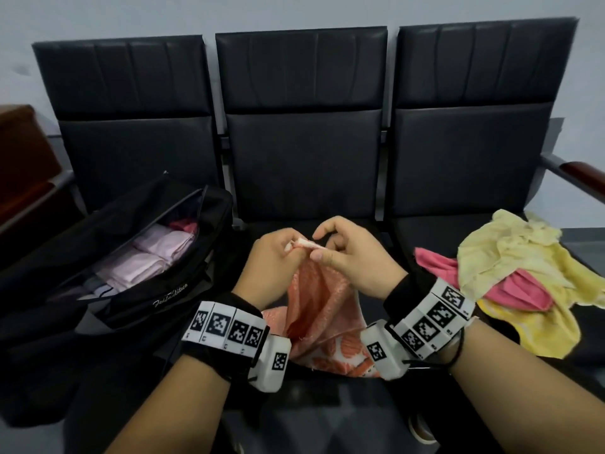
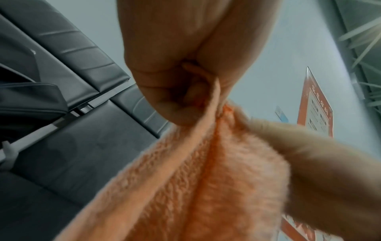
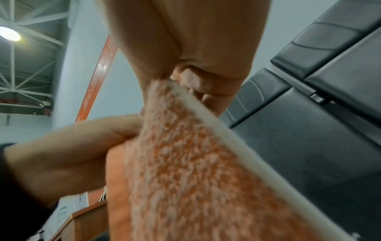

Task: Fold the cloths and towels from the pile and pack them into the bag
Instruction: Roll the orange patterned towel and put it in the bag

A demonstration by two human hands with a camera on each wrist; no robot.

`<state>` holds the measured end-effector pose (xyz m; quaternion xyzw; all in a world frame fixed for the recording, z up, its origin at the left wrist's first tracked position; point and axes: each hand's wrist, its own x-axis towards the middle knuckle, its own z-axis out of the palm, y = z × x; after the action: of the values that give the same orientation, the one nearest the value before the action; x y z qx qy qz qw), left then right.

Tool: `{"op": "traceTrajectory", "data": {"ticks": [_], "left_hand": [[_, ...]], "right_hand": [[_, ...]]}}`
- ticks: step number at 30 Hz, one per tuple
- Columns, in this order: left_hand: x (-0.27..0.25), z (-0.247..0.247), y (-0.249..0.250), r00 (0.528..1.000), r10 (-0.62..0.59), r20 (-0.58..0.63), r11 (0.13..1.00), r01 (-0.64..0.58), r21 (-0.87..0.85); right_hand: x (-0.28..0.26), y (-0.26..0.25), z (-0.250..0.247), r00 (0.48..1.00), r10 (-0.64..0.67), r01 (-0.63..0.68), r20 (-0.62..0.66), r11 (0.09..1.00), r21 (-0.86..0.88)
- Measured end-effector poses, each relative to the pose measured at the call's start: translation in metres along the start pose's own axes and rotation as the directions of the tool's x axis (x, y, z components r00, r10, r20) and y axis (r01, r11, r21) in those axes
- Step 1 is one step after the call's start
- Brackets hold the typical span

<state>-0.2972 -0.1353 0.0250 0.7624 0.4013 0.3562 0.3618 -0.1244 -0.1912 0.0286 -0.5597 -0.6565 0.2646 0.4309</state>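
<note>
Setting: a row of three black padded seats (image 1: 301, 152) against a pale wall; the work is done on the middle seat.
Towel in hand: an orange towel (image 1: 322, 290) with a pale hem is held up over the middle seat, its lower part bunched on the cushion between the person's wrists.
Left hand: the left hand (image 1: 273, 253) has its fingers curled and pinches the towel's top edge; the left wrist view shows the hem caught between thumb and fingers.
Right hand: the right hand (image 1: 347, 253) pinches the same edge just beside the left, thumb against the hem, its forefinger raised and crooked.
Bag: a black bag (image 1: 137, 257) lies unzipped on the left seat, its mouth open toward the person.
Packed so far: pale pink folded cloths (image 1: 157, 253) sit in neat stacks inside the bag, with a darker pink piece behind them; much of the opening appears filled.
Pile remaining: on the right seat lies a loose heap of yellow cloths (image 1: 510, 263) tangled with pink cloths (image 1: 438, 267), all unfolded.
Stage, as judged: well along but unfinished; the orange towel seems at the start of its fold, with corners being found.
Left to do: fold and pack this towel, then the yellow and pink pieces.
</note>
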Motion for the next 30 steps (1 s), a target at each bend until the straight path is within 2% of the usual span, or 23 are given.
{"op": "traceTrajectory", "data": {"ticks": [5, 10, 13, 16, 20, 24, 26, 28, 30], "left_hand": [[0.001, -0.006, -0.002, 0.974, -0.071, -0.215, 0.989, 0.041, -0.142], [0.001, -0.021, 0.0, 0.943, -0.099, -0.317, 0.972, 0.023, -0.235], [0.001, -0.033, 0.002, 0.912, -0.119, -0.392, 0.958, 0.001, -0.287], [0.001, -0.046, 0.006, 0.877, -0.127, -0.463, 0.944, -0.035, -0.327], [-0.001, -0.055, 0.015, 0.853, -0.068, -0.517, 0.949, -0.105, -0.297], [0.004, -0.073, 0.011, 0.803, -0.107, -0.586, 0.94, -0.11, -0.324], [0.007, -0.082, 0.002, 0.792, -0.133, -0.596, 0.948, -0.073, -0.308], [0.01, -0.088, -0.008, 0.776, -0.148, -0.613, 0.959, -0.04, -0.281], [0.016, -0.09, -0.012, 0.757, -0.164, -0.633, 0.961, -0.024, -0.277]], "right_hand": [[-0.023, 0.038, 0.024, 0.989, 0.093, -0.094, 0.118, 0.996, 0.004], [-0.043, 0.078, 0.046, 0.97, 0.175, -0.164, 0.166, 0.983, -0.078], [-0.052, 0.096, 0.049, 0.969, 0.205, -0.185, 0.136, 0.972, -0.144], [-0.063, 0.112, 0.049, 0.967, 0.243, -0.232, 0.072, 0.963, -0.136], [-0.074, 0.133, 0.052, 0.958, 0.283, -0.271, 0.047, 0.945, -0.182], [-0.08, 0.149, 0.042, 0.953, 0.302, -0.287, 0.016, 0.92, -0.268], [-0.077, 0.148, 0.028, 0.94, 0.335, -0.34, -0.061, 0.919, -0.202], [-0.07, 0.138, 0.012, 0.918, 0.361, -0.355, -0.166, 0.933, 0.061], [-0.058, 0.116, -0.007, 0.903, 0.37, -0.278, -0.22, 0.891, 0.358]]}}
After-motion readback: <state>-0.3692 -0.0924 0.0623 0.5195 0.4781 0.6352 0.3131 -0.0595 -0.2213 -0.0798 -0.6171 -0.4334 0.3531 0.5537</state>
